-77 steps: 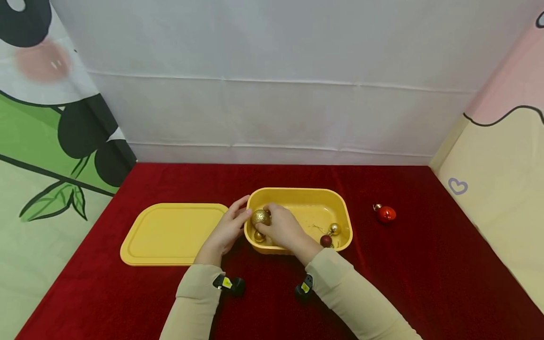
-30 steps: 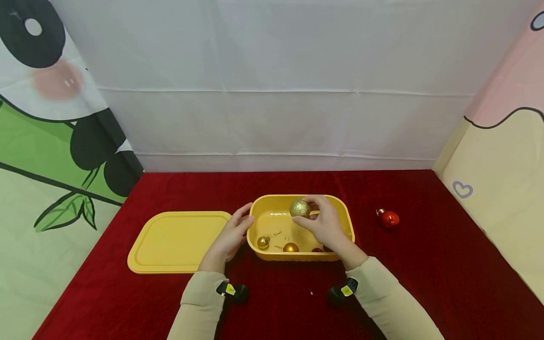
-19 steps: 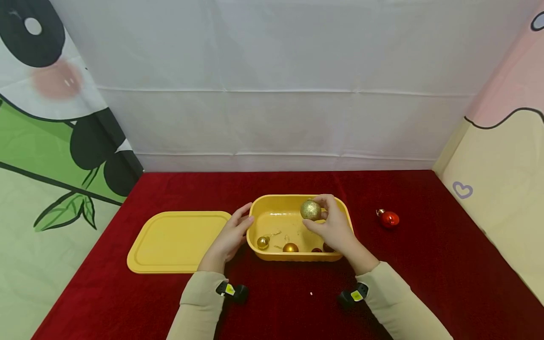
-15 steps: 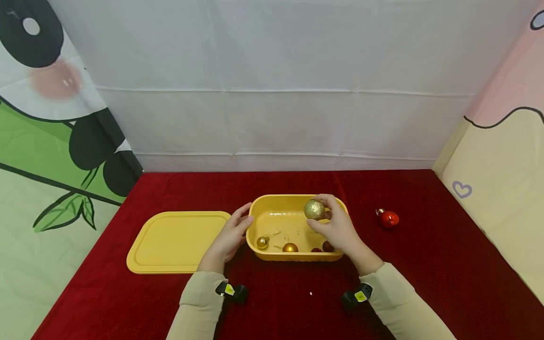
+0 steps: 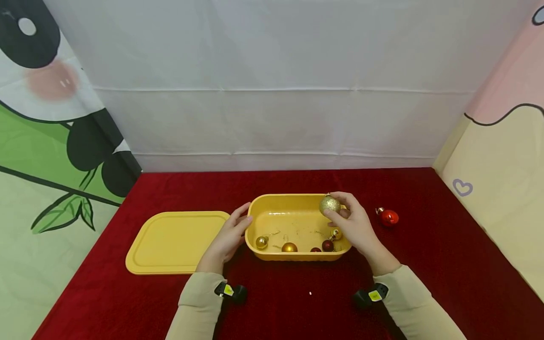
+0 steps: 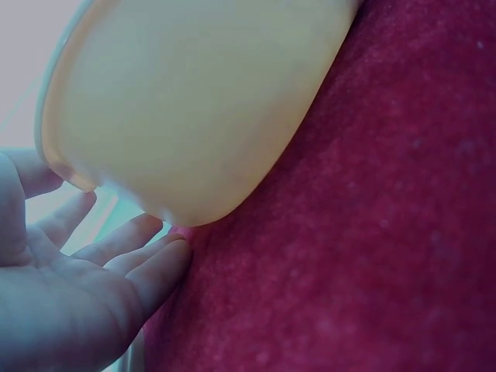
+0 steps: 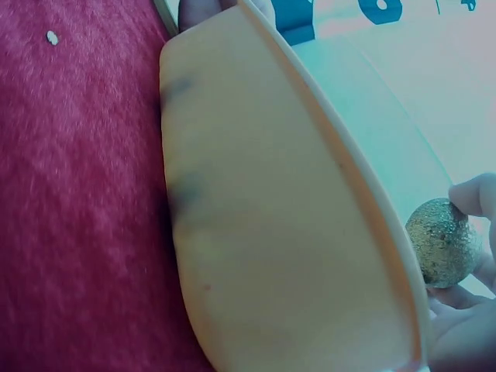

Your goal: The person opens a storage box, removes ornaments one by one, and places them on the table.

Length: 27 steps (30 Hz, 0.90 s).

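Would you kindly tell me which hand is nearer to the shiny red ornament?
The right hand, holding the glittery gold ball at the right end of the yellow box, left of the red ornament. The left hand is at the box's left end, farther away.

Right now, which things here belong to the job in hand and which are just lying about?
Part of the job:
glittery gold bauble, in the grip of the right hand
yellow container, touched by the left hand
other baubles inside it, probably

Apparently just lying about:
yellow lid, left of container
red bauble, right of it
white speck on the red cloth
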Each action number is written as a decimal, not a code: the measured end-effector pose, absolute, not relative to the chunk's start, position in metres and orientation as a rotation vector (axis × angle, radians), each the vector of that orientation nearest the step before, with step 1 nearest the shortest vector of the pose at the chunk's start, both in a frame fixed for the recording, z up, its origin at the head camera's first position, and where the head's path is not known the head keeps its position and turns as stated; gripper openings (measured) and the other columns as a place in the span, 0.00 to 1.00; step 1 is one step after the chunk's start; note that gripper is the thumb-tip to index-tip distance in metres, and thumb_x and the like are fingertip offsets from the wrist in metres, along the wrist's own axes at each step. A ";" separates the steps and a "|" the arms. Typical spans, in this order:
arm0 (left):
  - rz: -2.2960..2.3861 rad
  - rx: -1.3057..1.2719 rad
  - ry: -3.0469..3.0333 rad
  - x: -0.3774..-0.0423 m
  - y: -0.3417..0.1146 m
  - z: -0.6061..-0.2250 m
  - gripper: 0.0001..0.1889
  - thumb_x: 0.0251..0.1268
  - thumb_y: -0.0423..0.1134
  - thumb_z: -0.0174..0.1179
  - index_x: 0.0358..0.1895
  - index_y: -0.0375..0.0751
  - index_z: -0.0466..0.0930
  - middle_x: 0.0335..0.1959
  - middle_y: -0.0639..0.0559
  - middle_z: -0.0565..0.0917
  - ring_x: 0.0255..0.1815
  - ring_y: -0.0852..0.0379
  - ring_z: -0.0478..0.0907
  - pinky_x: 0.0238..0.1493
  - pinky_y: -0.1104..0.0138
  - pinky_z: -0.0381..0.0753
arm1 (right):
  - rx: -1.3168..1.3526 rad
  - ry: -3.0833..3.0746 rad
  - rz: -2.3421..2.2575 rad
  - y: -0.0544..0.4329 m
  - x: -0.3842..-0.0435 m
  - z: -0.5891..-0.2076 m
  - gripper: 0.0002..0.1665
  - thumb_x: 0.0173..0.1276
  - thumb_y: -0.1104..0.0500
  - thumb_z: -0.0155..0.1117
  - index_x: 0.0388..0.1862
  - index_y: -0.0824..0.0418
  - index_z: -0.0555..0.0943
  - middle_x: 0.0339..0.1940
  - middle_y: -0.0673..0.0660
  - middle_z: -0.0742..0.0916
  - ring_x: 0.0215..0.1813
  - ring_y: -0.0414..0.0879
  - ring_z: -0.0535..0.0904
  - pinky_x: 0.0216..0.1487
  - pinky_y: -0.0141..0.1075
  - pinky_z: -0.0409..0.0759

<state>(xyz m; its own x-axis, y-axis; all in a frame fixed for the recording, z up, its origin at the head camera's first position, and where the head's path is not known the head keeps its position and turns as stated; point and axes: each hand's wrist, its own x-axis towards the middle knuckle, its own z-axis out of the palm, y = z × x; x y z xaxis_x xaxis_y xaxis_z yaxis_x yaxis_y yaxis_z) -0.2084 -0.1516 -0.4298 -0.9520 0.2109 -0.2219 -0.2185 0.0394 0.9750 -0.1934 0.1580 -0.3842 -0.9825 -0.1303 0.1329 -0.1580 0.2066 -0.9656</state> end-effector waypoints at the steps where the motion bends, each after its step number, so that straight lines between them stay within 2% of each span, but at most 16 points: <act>1: 1.985 -0.008 2.017 -0.208 -0.152 -0.430 0.27 0.75 0.44 0.44 0.74 0.56 0.51 0.69 0.41 0.64 0.66 0.45 0.67 0.57 0.57 0.75 | 0.289 -2.419 1.946 0.160 -0.193 -0.384 0.27 0.67 0.63 0.61 0.63 0.65 0.65 0.62 0.67 0.73 0.44 0.38 0.81 0.40 0.39 0.83; 5: 1.993 0.001 2.014 -0.208 -0.151 -0.430 0.27 0.75 0.44 0.45 0.74 0.55 0.51 0.69 0.40 0.63 0.66 0.44 0.67 0.56 0.58 0.75 | 0.297 -2.406 1.936 0.166 -0.192 -0.385 0.27 0.65 0.65 0.62 0.62 0.67 0.65 0.61 0.67 0.73 0.42 0.32 0.80 0.38 0.37 0.83; 11: 1.994 0.015 2.009 -0.208 -0.152 -0.431 0.27 0.75 0.45 0.44 0.74 0.55 0.51 0.69 0.39 0.63 0.66 0.43 0.67 0.56 0.60 0.76 | 0.317 -2.371 1.935 0.173 -0.191 -0.385 0.26 0.65 0.67 0.62 0.59 0.68 0.65 0.56 0.68 0.74 0.39 0.34 0.81 0.36 0.41 0.84; 17: 1.992 0.006 2.014 -0.208 -0.152 -0.432 0.27 0.75 0.45 0.44 0.74 0.55 0.51 0.69 0.40 0.63 0.66 0.44 0.67 0.55 0.61 0.76 | 0.313 -2.339 1.960 0.178 -0.189 -0.385 0.26 0.66 0.67 0.61 0.59 0.68 0.64 0.56 0.69 0.73 0.40 0.35 0.81 0.36 0.41 0.84; 27: 1.986 0.027 2.010 -0.209 -0.153 -0.432 0.28 0.76 0.44 0.44 0.75 0.54 0.49 0.69 0.38 0.62 0.66 0.42 0.67 0.56 0.60 0.75 | 0.251 -2.292 1.950 0.187 -0.190 -0.385 0.25 0.66 0.68 0.60 0.58 0.68 0.62 0.54 0.69 0.73 0.39 0.39 0.82 0.32 0.36 0.84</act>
